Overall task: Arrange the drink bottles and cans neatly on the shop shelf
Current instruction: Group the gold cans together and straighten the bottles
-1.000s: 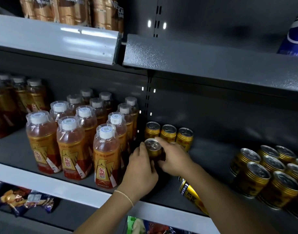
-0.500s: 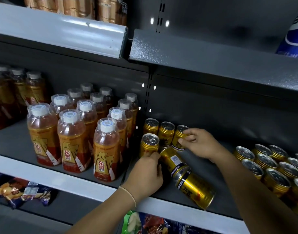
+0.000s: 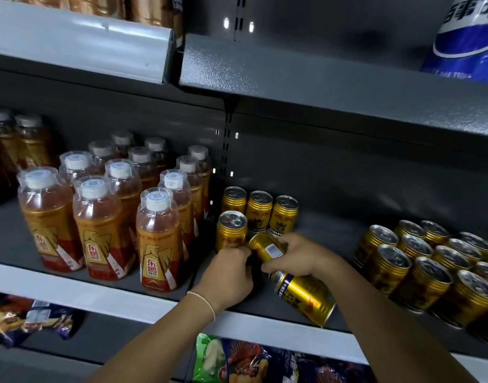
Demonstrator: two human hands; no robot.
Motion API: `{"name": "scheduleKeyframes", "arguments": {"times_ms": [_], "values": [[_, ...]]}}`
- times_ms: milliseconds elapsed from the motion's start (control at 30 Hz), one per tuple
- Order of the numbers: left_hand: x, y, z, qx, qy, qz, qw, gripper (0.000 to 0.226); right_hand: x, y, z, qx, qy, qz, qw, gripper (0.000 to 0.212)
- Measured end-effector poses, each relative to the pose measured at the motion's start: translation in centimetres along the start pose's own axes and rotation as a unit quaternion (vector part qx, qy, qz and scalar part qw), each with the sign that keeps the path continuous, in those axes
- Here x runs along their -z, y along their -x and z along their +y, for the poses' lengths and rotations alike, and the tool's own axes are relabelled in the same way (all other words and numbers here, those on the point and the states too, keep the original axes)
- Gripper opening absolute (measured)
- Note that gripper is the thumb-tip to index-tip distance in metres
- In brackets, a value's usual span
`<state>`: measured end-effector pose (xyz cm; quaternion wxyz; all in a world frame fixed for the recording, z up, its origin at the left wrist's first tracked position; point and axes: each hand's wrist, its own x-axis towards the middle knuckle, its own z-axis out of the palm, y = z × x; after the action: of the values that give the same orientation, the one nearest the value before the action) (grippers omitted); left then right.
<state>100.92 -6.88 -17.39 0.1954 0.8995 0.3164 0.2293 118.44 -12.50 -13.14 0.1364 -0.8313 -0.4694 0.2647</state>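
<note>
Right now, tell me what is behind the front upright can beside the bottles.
A row of three gold cans stands behind the front can. It hides the leftmost one's lower half; the tilted can and right hand cover the others' bases.

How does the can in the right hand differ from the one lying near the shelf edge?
Held can tilts in the right hand; lying can rests sideways on the shelf. Held can shows a barcode; lying can a dark band. Both are gold.

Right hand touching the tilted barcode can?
Touching. Head view: the right hand has its fingers and thumb curled round the tilted barcode can, with no gap.
</note>
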Motion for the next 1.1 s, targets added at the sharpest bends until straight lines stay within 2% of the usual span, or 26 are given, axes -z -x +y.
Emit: {"name": "scheduleKeyframes", "arguments": {"times_ms": [233, 300, 367, 467, 533, 633, 700, 767, 833, 933, 1100], "values": [[-0.3, -0.1, 0.4, -0.037, 0.048, 0.043, 0.997, 0.026, 0.5, -0.5, 1.5, -0.016, -0.191, 0.035, 0.981, 0.064], [-0.3, -0.3, 0.6, -0.040, 0.079, 0.053, 0.995, 0.020, 0.7, -0.6, 2.0, -0.012, -0.230, 0.037, 0.972, 0.056], [-0.4, -0.6, 0.8, -0.026, 0.112, 0.047, 0.992, 0.013, 0.9, -0.7, 2.5, -0.004, -0.260, 0.033, 0.965, 0.043], [-0.8, -1.4, 1.1, 0.052, 0.169, 0.008, 0.984, 0.025, 1.1, -0.7, 3.2, 0.013, -0.302, 0.015, 0.953, 0.036], [-1.3, -2.1, 1.5, 0.143, 0.273, -0.026, 0.951, 0.035, 1.2, -0.4, 3.6, 0.028, -0.343, -0.005, 0.939, 0.037], [-1.9, -3.3, 2.2, 0.263, 0.472, -0.028, 0.841, 0.036, 1.4, -0.1, 4.0, 0.044, -0.405, -0.019, 0.913, 0.049], [-2.0, -3.9, 2.5, 0.296, 0.559, -0.012, 0.774, 0.033, 1.5, -0.1, 4.4, 0.051, -0.438, -0.027, 0.897, 0.056], [-2.1, -4.4, 2.8, 0.291, 0.593, -0.006, 0.751, 0.032, 1.6, -0.2, 5.0, 0.057, -0.463, -0.037, 0.884, 0.056], [-2.3, -4.8, 3.1, 0.272, 0.587, -0.007, 0.763, 0.030, 1.5, -0.1, 5.4, 0.068, -0.474, -0.049, 0.876, 0.058], [-2.4, -5.0, 3.4, 0.232, 0.544, -0.010, 0.806, 0.025, 1.4, -0.2, 5.6, 0.095, -0.462, -0.048, 0.881, 0.065], [-1.6, -5.8, 3.0, 0.089, 0.413, 0.007, 0.906, 0.035, 1.3, -0.8, 4.6, 0.153, -0.430, 0.000, 0.890, 0.072]]}}
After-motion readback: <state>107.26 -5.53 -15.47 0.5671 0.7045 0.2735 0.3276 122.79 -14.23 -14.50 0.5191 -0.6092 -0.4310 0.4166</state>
